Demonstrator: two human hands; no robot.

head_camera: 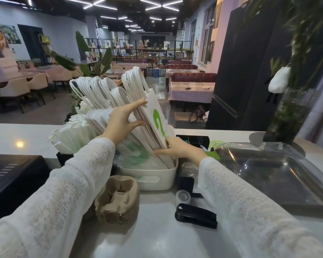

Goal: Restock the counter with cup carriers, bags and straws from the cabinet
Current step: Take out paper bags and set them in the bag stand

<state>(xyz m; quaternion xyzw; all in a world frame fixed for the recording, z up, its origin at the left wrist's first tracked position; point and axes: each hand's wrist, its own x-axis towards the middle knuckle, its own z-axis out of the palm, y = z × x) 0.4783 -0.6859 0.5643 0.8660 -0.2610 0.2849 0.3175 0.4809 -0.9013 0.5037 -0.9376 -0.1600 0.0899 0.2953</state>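
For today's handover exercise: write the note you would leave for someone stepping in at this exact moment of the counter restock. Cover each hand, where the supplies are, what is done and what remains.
Left hand: fingers spread on the upper edges of the paper bags, parting them.
Right hand: grips the bags' lower edge at the white bin.
Bags stand in the bin, leaning; cup carriers are stacked on the counter in front; wrapped straws sit left of the bin.
Done: all three supplies are on the counter.
Left: settle the bags upright.
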